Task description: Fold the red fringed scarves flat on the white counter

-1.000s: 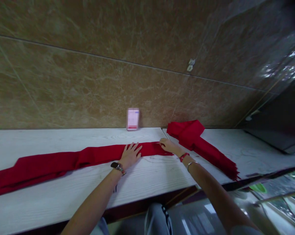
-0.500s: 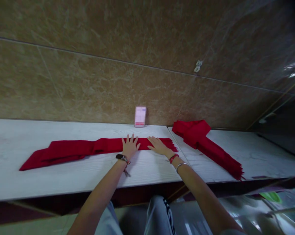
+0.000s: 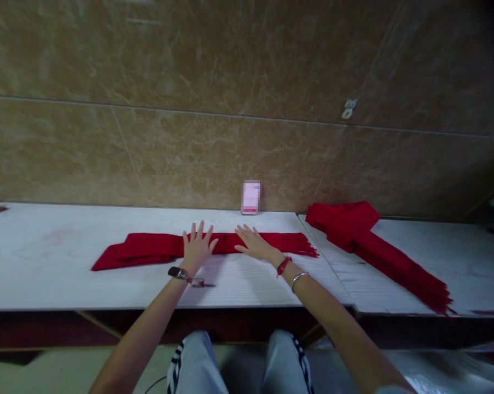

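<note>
A long red scarf (image 3: pixel 150 247) lies stretched out across the white tabletop, its fringed end toward the right and its left end slanting to a folded point. Flat on its middle rests my left hand (image 3: pixel 196 249), fingers spread. My right hand (image 3: pixel 255 243) lies palm down on the same scarf, nearer the fringe, fingers stretched out. Neither hand grips the cloth. To the right, a second red scarf (image 3: pixel 388 262) lies loosely folded over itself, its fringe pointing to the front edge.
A phone (image 3: pixel 251 198), its screen blurred, leans against the brown tiled wall (image 3: pixel 214 153) behind the white table (image 3: pixel 58 279). A small white fixture (image 3: pixel 348 108) is on the wall. A seam in the tabletop runs between the two scarves.
The view has swung to the left. Both hands have slid leftward along the scarf, away from its fringe, and are slightly farther apart. The second scarf lies as before.
</note>
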Demonstrator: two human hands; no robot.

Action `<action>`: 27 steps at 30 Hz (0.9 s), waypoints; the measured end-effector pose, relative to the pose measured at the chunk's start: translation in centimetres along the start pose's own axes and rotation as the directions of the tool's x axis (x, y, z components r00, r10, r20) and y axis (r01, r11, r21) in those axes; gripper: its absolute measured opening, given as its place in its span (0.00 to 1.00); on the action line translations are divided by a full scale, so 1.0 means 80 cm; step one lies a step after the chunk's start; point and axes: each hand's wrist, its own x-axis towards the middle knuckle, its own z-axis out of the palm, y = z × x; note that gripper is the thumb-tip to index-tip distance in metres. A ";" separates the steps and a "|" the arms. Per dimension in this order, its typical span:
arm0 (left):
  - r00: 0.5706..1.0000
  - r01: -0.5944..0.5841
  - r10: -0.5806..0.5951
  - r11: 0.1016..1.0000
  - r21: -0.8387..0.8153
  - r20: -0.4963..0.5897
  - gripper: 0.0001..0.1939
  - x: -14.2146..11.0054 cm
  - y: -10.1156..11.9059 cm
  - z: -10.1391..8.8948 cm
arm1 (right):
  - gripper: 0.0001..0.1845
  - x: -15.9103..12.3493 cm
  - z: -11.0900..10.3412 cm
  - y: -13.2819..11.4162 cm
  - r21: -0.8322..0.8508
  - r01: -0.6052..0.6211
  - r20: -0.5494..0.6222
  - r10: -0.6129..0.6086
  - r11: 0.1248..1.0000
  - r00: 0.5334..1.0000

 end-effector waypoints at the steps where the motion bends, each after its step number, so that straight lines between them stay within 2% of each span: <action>1: 0.998 0.057 -0.056 0.998 0.020 -0.024 0.26 -0.004 -0.023 -0.006 | 0.35 0.011 0.006 -0.011 0.013 0.018 0.009 -0.018 1.000 1.000; 3: 0.980 0.193 -0.190 0.980 0.048 -0.064 0.27 -0.014 -0.075 -0.016 | 0.34 0.025 0.018 -0.027 0.020 0.028 0.026 -0.029 0.999 0.999; 5: 0.935 0.351 -0.348 0.935 0.043 -0.071 0.29 -0.026 -0.131 -0.020 | 0.32 0.026 0.027 -0.034 0.003 0.017 0.034 -0.017 1.000 0.999; 7: 0.870 0.493 -0.493 0.870 -0.018 0.007 0.31 -0.040 -0.186 -0.020 | 0.32 0.017 0.032 -0.031 -0.017 0.009 0.027 -0.009 1.000 1.000; 9: 0.851 0.521 -0.501 0.843 -0.136 0.159 0.33 -0.055 -0.232 -0.016 | 0.32 -0.001 0.033 -0.023 -0.029 0.019 0.022 -0.018 0.999 1.000; 12: 0.887 0.450 -0.391 0.851 -0.271 0.245 0.33 -0.070 -0.275 -0.011 | 0.32 -0.032 0.031 -0.008 -0.042 0.026 0.023 -0.025 0.999 0.999; 14: 0.920 0.361 -0.294 0.891 -0.274 0.258 0.32 -0.073 -0.287 -0.009 | 0.32 -0.049 0.028 0.001 -0.049 0.013 0.032 -0.011 0.999 0.999; 16: 0.936 0.272 -0.200 0.933 -0.235 0.288 0.31 -0.071 -0.289 -0.008 | 0.33 -0.059 0.024 0.006 -0.053 -0.004 0.055 0.007 0.999 0.998; 19: 0.933 0.179 -0.108 0.967 -0.181 0.343 0.32 -0.062 -0.287 -0.008 | 0.34 -0.057 0.016 0.001 -0.058 0.005 0.056 -0.001 0.998 0.998; 22: 0.922 0.090 -0.011 0.978 -0.187 0.387 0.35 -0.058 -0.287 -0.007 | 0.35 -0.040 0.011 -0.016 -0.039 0.100 0.031 -0.098 0.994 0.995; 25: 0.936 -0.015 0.088 0.977 -0.212 0.340 0.34 -0.059 -0.291 -0.007 | 0.34 -0.023 0.015 -0.033 0.009 0.153 0.073 -0.154 0.988 0.985; 27: 0.947 -0.065 0.131 0.972 -0.224 0.295 0.26 -0.059 -0.294 -0.008 | 0.34 -0.017 0.021 -0.038 0.026 0.139 0.106 -0.141 0.990 0.984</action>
